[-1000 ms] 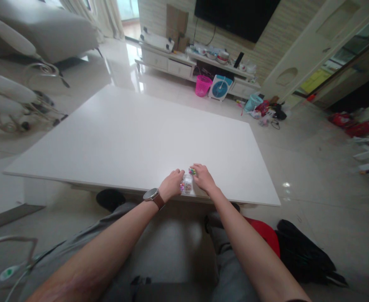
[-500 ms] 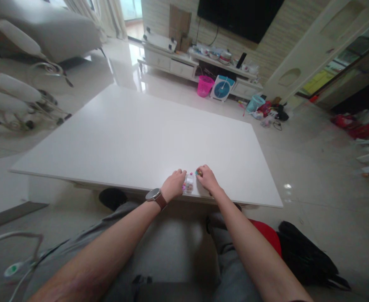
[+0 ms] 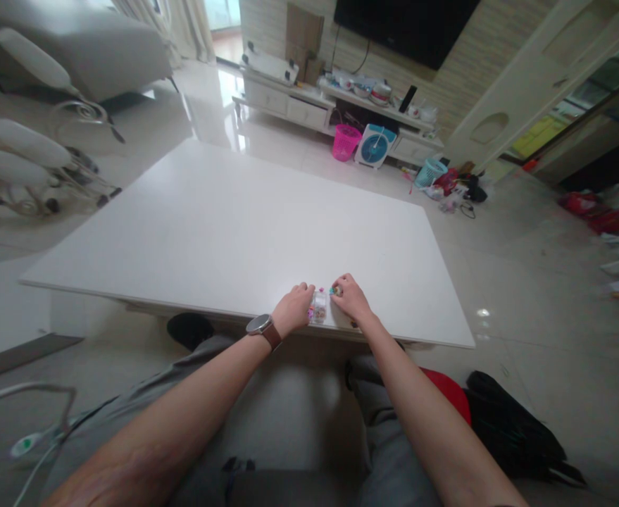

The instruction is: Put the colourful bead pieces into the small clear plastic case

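Note:
A small clear plastic box (image 3: pixel 318 308) with coloured bits inside sits near the front edge of the white table (image 3: pixel 224 225). My left hand (image 3: pixel 293 310), with a watch on its wrist, curls closed against the box's left side. My right hand (image 3: pixel 350 301) rests just right of the box, fingers pinched on a small multicoloured piece (image 3: pixel 334 290) at the box's far right corner. What that piece is I cannot make out.
A TV stand (image 3: pixel 309 105) with clutter, a pink basket (image 3: pixel 344 142) and a blue fan (image 3: pixel 375 146) stand beyond the table. A black bag (image 3: pixel 515 429) and something red (image 3: pixel 446 394) lie on the floor at my right. White chairs (image 3: pixel 18 148) stand at left.
Both hands stay at the box. The right hand's pinch has shifted slightly right along the box's far edge; the camera has drifted a little.

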Tool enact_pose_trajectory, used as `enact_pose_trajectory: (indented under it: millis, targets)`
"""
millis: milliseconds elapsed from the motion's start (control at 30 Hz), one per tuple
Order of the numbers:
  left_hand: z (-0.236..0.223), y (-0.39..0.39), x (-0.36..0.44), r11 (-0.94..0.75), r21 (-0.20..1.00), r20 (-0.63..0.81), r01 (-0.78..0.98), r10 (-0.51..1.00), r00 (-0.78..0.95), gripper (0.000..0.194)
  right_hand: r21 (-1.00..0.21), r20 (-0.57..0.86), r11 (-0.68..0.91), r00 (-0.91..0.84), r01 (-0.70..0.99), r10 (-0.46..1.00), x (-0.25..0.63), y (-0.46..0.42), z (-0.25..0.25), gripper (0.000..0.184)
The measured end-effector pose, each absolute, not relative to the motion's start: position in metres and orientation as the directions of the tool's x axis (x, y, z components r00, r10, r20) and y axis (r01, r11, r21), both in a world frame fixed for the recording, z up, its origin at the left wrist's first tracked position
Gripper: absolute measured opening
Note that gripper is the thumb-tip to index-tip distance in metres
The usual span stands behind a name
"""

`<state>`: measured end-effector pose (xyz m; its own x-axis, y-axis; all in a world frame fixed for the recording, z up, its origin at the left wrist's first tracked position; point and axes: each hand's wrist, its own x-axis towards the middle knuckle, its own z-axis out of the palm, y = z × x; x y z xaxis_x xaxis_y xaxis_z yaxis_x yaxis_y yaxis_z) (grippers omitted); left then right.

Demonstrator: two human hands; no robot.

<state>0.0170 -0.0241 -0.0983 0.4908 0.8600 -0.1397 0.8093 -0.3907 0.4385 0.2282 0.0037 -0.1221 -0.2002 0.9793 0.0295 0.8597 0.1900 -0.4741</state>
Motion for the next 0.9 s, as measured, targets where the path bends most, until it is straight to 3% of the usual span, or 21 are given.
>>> enact_pose_trajectory:
  millis: [267,433,600,900]
  targets:
    - [-0.0931,-0.0246,0.0171,-0.377,0.455,-0.162,0.807,0.856,0.491,0.036,-0.454,0.017,0.205,-0.222,0.867,0.975,0.2274,0.0046,-0.1207,0.012]
    - [-0.0948,-0.0246,0.0173,-0.380,0.451,-0.157,0.808,0.857,0.490,0.034,-0.397,0.024,0.256,-0.268,0.882,0.963,0.2256,0.0050,-0.1164,0.020]
    - [-0.0963,-0.0245,0.0174,-0.387,0.442,-0.155,0.809,0.856,0.493,0.033,-0.339,0.036,0.354,-0.364,0.872,0.931,0.2240,0.0045,-0.1123,0.014]
    - [-0.0914,-0.0248,0.0176,-0.386,0.435,-0.156,0.813,0.857,0.491,0.032,-0.259,-0.037,0.312,-0.332,0.914,0.942,0.2219,0.0037,-0.1129,0.004]
